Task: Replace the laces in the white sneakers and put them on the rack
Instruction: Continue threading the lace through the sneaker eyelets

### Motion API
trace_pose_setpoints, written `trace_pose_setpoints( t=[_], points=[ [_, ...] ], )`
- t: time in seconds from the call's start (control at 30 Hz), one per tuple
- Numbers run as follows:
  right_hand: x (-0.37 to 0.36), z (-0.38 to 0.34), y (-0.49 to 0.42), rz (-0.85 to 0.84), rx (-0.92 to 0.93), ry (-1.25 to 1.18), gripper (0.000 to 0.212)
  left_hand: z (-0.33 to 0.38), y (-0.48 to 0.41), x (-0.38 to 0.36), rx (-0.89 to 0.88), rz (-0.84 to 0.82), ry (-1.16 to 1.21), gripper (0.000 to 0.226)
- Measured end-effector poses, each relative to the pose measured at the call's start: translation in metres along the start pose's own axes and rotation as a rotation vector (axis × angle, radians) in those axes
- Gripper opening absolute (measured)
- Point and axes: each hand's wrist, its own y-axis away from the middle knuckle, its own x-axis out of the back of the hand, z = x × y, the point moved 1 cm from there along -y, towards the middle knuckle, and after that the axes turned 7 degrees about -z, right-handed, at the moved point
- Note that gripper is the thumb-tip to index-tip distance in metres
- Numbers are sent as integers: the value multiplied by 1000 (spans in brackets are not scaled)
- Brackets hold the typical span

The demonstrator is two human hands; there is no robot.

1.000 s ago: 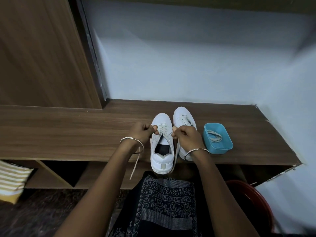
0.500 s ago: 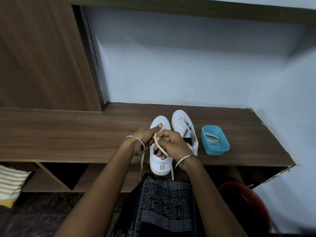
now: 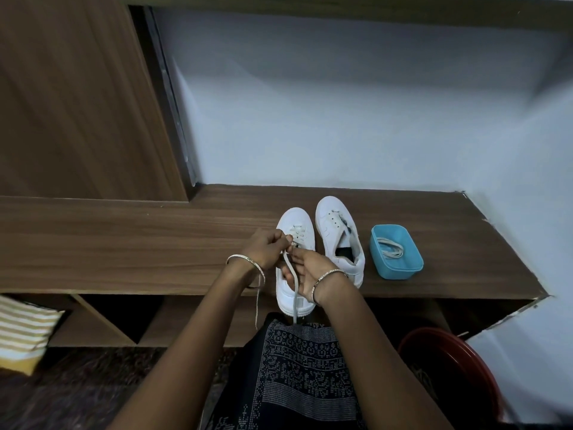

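Two white sneakers stand side by side on the wooden rack top [image 3: 124,243], toes toward the wall. The left sneaker [image 3: 294,225] has a pale lace [image 3: 291,274] threaded through its front eyelets. My left hand [image 3: 268,246] pinches one end of that lace beside the eyelets. My right hand [image 3: 305,271] rests over the shoe's opening, fingers on the other strand, which loops across the palm and hangs over the front edge. The right sneaker [image 3: 338,240] stands untouched with its tongue open and no lace visible in its eyelets.
A blue plastic tub [image 3: 395,252] holding a coiled white lace sits right of the sneakers. Open shelf compartments [image 3: 102,318] lie under the top. A striped cushion [image 3: 21,330] is at lower left, a red basin [image 3: 449,367] at lower right. A wooden panel rises at left.
My hands came together from either side of the left sneaker. My right hand has turned palm up over the shoe's opening, with a lace strand looped across it.
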Motion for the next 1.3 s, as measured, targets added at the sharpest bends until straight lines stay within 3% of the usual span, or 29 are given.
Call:
trace_pose_setpoints(
  t=[0.17, 0.33, 0.4, 0.5, 0.57, 0.67, 0.8, 0.83, 0.9, 0.97, 1.03, 1.13, 1.3],
  points=[
    [4, -4, -12, -62, -38, -164, 23, 1, 0, 0, -7, -20, 120, 34],
    [14, -6, -8, 139, 127, 107, 22, -9, -9, 5, 54, 172, 179, 37],
    [21, -5, -7, 210, 210, 320, 21, -10, -10, 3, 120, 171, 410, 32],
    [28, -7, -4, 213, 287, 523, 42, -11, -11, -3, 161, 117, 617, 28],
    [32, -10, -3, 167, 343, 582, 46, -15, -15, -6, 115, 99, 462, 26],
    [34, -19, 1, 57, 429, 572, 21, -22, -17, -8, -28, -24, 137, 25],
    [39, -33, -2, 24, 540, 635, 14, -24, -21, -3, -152, -167, -182, 17],
    [40, -36, -4, 50, 562, 656, 14, -24, -23, -1, -177, -141, -296, 10],
    [41, -42, -8, 177, 630, 781, 17, -24, -27, 4, -277, -11, -521, 23],
    [43, -46, -13, 316, 724, 930, 17, -20, -28, 5, -346, 63, -594, 31],
    [42, -46, -19, 359, 754, 960, 17, -17, -27, 3, -373, 110, -638, 25],
    [41, -39, -35, 319, 647, 858, 18, -20, -28, 1, -407, 233, -740, 15],
    [37, -28, -45, 331, 515, 692, 19, -22, -19, -3, -462, 349, -819, 25]
  ],
)
